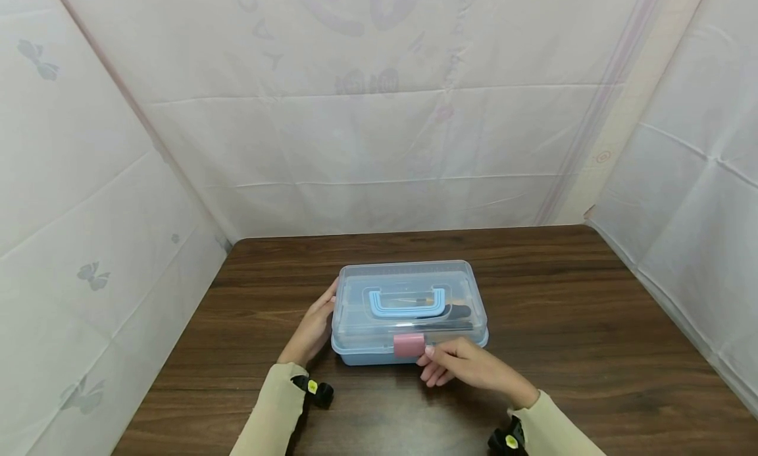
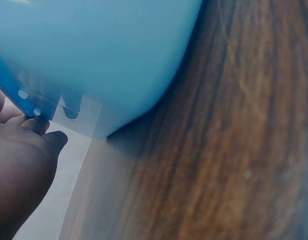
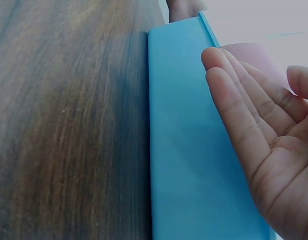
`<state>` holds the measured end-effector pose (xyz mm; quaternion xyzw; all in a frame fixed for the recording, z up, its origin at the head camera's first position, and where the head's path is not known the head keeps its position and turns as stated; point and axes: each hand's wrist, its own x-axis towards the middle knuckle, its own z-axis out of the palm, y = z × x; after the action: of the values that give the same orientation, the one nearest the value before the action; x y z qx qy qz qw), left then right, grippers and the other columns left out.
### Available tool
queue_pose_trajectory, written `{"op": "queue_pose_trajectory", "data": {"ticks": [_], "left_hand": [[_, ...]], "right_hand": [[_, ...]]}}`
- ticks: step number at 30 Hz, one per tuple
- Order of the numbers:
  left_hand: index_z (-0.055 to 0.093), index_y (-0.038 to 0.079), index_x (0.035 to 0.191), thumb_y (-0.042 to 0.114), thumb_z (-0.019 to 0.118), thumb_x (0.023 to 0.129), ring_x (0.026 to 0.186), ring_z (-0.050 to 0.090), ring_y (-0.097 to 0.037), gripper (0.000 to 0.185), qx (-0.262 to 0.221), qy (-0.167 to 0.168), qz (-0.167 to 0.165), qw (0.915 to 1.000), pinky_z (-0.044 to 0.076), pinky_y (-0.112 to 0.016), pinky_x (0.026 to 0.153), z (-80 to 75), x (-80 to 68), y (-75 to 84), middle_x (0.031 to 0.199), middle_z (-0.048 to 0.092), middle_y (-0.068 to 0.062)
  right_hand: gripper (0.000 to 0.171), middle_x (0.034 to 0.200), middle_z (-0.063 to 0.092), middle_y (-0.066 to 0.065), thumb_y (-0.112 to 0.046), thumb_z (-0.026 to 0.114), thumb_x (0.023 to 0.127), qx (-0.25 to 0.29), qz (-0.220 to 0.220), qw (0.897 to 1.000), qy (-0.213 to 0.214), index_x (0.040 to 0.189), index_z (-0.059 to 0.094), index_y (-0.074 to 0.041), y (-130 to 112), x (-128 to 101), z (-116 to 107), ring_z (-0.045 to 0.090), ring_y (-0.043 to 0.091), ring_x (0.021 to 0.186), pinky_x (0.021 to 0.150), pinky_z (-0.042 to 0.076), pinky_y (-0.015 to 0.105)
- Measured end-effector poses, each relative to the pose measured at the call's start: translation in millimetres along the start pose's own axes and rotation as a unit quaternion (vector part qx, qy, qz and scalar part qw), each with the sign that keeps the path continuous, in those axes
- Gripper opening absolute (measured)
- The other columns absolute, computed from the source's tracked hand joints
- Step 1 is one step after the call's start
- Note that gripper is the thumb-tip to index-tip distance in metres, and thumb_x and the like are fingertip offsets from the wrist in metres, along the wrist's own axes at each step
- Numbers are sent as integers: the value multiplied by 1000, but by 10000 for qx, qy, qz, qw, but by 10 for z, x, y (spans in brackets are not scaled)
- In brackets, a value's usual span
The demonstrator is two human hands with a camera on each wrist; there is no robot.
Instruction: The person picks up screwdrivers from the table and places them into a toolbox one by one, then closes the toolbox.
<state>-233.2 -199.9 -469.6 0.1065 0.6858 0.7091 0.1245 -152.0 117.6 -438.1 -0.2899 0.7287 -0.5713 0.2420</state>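
Left hand (image 1: 312, 331) laid flat against the left end of the storage box (image 1: 410, 311), fingers straight and touching the clear lid's edge; thumb and fingertips (image 2: 41, 125) seen in the left wrist view resting against the box's blue base (image 2: 98, 55). Right hand (image 1: 464, 367) at the front of the box, fingers loosely extended, tips just at the pink latch (image 1: 409, 345) (touching or a hair short of it, cannot tell). Open, relaxed palm and fingers (image 3: 244, 110) in the right wrist view, hovering beside the blue front wall (image 3: 189, 150), gripping nothing, with the pink latch (image 3: 254, 57) just beyond the fingertips.

Box sitting on the dark wooden table (image 1: 580, 324), between the two hands, lid down. Light blue handle (image 1: 406, 303) folded flat on the lid, just behind the latch. Dark, slim objects visible through the clear lid beyond the right fingers, too indistinct to name.

No label or brand readable on the box. Faint, mirrored printing on the white sheet (image 1: 379, 114) behind the table, well beyond the fingers, not legible.
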Motion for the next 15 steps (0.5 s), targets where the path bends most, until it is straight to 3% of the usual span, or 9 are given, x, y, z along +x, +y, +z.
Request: {"op": "queue_pose_trajectory", "data": {"ticks": [5, 10, 15], "left_hand": [[15, 20, 155, 26, 29, 106, 150, -2, -16, 52, -15, -3, -50, 10000, -1, -46, 121, -1, -1, 1, 163, 8, 5], [15, 19, 155, 25, 29, 106, 150, -2, -17, 52, 52, 22, -50, 10000, -1, -46, 121, -6, -5, -7, 163, 8, 4], [14, 19, 156, 25, 28, 106, 150, -3, -17, 52, 74, 6, -32, 10000, -1, -46, 121, -11, -3, -17, 163, 7, 4]], "right_hand": [[45, 93, 70, 26, -22, 38, 105, -24, 75, 9999, 75, 108, 62, 15, -19, 8, 2, 70, 14, 81, 75, 57, 45], [49, 86, 72, 17, -28, 41, 104, -130, 319, 9986, 407, 102, 65, 13, -40, 31, 35, 70, 14, 75, 71, 58, 43], [51, 79, 72, 18, -31, 42, 103, -112, 472, 9965, 681, 96, 66, 14, -81, 49, 88, 69, 15, 69, 67, 58, 46]]}}
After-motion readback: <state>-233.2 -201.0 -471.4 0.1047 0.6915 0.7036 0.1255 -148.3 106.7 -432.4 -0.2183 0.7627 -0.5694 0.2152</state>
